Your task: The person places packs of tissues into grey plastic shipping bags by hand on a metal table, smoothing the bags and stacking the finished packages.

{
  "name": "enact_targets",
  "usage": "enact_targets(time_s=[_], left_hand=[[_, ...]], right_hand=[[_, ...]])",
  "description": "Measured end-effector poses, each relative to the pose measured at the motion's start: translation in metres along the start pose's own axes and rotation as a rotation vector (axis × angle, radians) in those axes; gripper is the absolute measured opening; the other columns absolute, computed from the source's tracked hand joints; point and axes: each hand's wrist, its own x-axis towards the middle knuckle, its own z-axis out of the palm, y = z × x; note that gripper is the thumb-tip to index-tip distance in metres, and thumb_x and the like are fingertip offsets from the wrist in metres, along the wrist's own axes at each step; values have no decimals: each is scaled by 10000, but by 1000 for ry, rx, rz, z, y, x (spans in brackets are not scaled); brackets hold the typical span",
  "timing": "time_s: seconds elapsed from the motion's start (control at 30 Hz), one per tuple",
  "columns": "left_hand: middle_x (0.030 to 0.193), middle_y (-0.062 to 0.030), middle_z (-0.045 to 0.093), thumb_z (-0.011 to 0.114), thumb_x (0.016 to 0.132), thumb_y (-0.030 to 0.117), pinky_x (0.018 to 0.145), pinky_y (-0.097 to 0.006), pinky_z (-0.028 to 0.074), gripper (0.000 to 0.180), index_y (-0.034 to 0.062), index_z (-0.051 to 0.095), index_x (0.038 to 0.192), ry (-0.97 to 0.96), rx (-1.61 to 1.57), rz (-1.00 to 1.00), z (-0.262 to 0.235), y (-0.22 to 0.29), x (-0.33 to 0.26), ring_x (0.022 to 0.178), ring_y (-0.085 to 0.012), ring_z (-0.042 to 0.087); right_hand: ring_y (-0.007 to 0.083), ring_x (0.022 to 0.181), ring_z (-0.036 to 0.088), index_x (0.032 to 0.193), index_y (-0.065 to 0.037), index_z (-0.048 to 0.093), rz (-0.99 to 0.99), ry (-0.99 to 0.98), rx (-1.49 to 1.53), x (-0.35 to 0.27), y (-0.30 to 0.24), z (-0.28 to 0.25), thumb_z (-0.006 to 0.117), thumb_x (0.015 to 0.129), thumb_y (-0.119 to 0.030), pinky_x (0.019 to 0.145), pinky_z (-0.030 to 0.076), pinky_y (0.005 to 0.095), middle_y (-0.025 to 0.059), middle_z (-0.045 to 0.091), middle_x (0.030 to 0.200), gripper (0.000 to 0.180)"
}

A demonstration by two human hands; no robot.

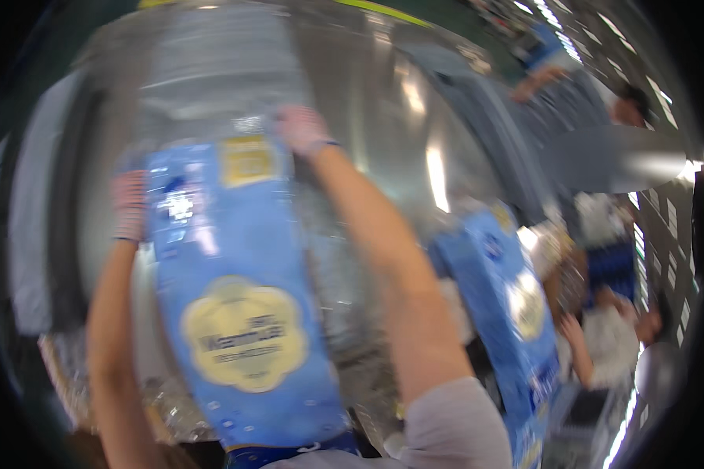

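Observation:
A long blue plastic package (235, 242), with a cream flower-shaped label and a yellow patch, lies lengthwise before me, its near end close to my waist. My left hand (129, 203), in a striped glove, is closed at its left edge near the far end. At the far right corner my right hand (303, 129), gloved alike, grips the package edge. Motion blur smears the fingers of both hands. Beyond the package, a strip of clear film (219, 59) stretches away over the metal surface.
Shiny metal surface (368, 117) extends to the right of the film. A second blue package (504, 289) stands at my right. Two other people are at the right, one with a bare arm (579, 344) reaching out. Crumpled clear plastic (180, 410) lies at the lower left.

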Motion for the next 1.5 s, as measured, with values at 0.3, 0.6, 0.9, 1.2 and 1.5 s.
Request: enact_targets(time_s=[0.3, 0.6, 0.9, 1.2, 1.5], left_hand=[[1096, -67, 578, 396, 925, 204, 880, -259, 443, 295, 48, 562, 1111, -225, -71, -387, -29, -100, 94, 990, -159, 557], [1085, -73, 583, 413, 920, 253, 861, -274, 445, 334, 34, 543, 1137, -256, -472, -620, -46, -66, 37, 980, -162, 556], [1074, -80, 588, 431, 916, 302, 842, -289, 448, 386, 20, 524, 1162, -418, -796, -692, -58, -16, -54, 970, -165, 556], [1034, -107, 595, 412, 909, 252, 789, -362, 499, 354, 2, 515, 1137, -394, -892, -1151, -21, 190, -185, 900, -217, 587], [1025, -110, 591, 439, 895, 191, 769, -338, 498, 344, 0, 492, 1176, -606, -922, -1257, 22, 299, -253, 882, -197, 579]], right_hand=[[387, 799, 559, 791, -5, 573, -123, 343, 467, -52, 7, 14, 570, 648, -109, 691, 462, 416, 218, 569, 802, 177], [341, 1048, 525, 1079, 12, 512, 142, 140, 156, -39, 8, 60, 655, 622, -94, 830, 465, 378, 238, 489, 1162, 491], [316, 830, 626, 798, -56, 667, 24, -125, 47, -88, 11, 57, 608, 663, -87, 693, 509, 403, 176, 642, 829, 151], [371, 731, 601, 832, -11, 561, -17, -255, 202, -271, 10, 34, 550, 682, -63, 638, 487, 435, 194, 599, 734, 159], [377, 719, 586, 755, -39, 583, -198, -580, 233, -466, -13, 19, 566, 663, -164, 617, 482, 445, 177, 595, 714, 156]])
